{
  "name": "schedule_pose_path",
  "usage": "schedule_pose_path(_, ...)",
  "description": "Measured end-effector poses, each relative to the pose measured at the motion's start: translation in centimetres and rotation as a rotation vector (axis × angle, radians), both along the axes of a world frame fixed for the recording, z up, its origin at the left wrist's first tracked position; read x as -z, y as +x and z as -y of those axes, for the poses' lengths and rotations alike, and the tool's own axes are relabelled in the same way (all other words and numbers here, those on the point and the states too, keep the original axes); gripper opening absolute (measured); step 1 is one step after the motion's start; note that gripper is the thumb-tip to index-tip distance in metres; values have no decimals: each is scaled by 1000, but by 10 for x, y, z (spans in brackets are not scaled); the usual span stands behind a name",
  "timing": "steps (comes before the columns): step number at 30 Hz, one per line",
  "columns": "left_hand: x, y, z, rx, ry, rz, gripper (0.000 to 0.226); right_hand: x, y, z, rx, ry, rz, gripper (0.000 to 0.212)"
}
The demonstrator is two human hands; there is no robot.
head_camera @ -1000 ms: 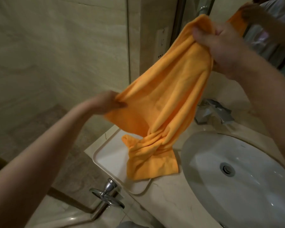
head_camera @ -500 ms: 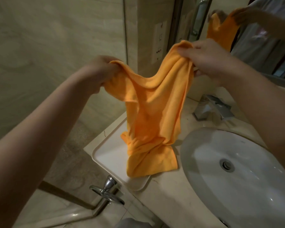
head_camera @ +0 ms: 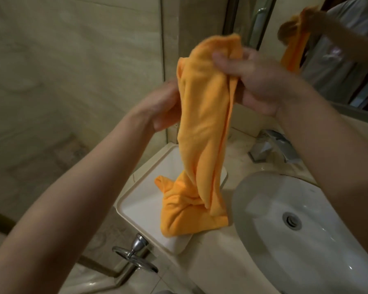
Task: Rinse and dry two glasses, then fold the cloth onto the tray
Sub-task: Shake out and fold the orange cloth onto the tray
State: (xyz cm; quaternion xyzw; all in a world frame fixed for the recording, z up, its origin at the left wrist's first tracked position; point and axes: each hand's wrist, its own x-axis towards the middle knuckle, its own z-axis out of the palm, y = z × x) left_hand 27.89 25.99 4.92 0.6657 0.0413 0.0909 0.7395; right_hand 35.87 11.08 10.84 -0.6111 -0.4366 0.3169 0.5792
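My right hand [head_camera: 261, 81] is clamped on the top of the orange cloth [head_camera: 204, 115], thumb across the front of the bunched fabric and fingers curled behind it. My left hand [head_camera: 164, 107] grips the cloth's left edge a little lower, its fingers hidden behind the fabric. The two hands are close together, with the gathered cloth between them. The cloth hangs down in a long twisted column, and its lower end lies crumpled on the white tray [head_camera: 140, 200], spilling over the tray's right rim onto the marble bench [head_camera: 217, 257]. Right of the tray is the white sink [head_camera: 306, 240], with the chrome faucet [head_camera: 272, 147] behind it.
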Motion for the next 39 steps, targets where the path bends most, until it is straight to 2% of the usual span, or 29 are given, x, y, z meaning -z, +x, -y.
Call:
schedule_pose_path(1,-1,0,-1,-14,-45,19,60,3,2,1,16,-21,16,10)
schedule_pose_path(2,1,1,-7,-19,-106,39,52,6,4,3,39,-37,57,8)
schedule_pose_path(5,5,0,-17,60,-130,115,55,17,10,5,64,-86,192,13)
schedule_pose_path(7,-1,-1,-12,88,21,99,42,22,10,5,-11,-140,140,18)
schedule_pose_path(9,-8,2,-8,-1,131,57,32,27,9,6,-84,-183,70,21)
schedule_pose_path(11,-10,3,-6,-123,204,104,23,32,13,7,-94,-197,48,26)
schedule_pose_path(15,-11,-8,-11,-359,437,120,24,39,18,8,-75,-192,121,23)
schedule_pose_path(17,-9,-18,-11,-413,426,98,25,39,17,9,-39,-141,162,19)
schedule_pose_path(19,-7,-34,-4,-456,360,89,16,40,18,10,-8,-79,166,19)
schedule_pose_path(22,6,-57,7,-408,306,160,10,44,16,9,18,-38,207,16)
schedule_pose_path(23,12,-63,11,-366,365,177,19,45,14,9,28,-32,204,16)
schedule_pose_path(25,25,-66,17,-272,604,140,37,48,12,10,40,-22,185,20)
schedule_pose_path(27,35,-61,23,-222,764,117,45,50,11,11,38,-22,214,24)
schedule_pose_path(31,34,-54,24,-200,835,226,48,48,12,12,21,-21,288,16)
schedule_pose_path(33,28,-53,24,-156,899,139,33,44,12,13,14,-29,293,12)
schedule_pose_path(34,25,-51,24,-128,989,49,27,43,13,13,15,-32,306,13)
schedule_pose_path(37,16,-49,19,-94,1318,-185,38,40,16,18,17,-36,400,19)
schedule_pose_path(39,6,-52,15,-127,1402,-197,37,38,18,23,22,-59,451,21)
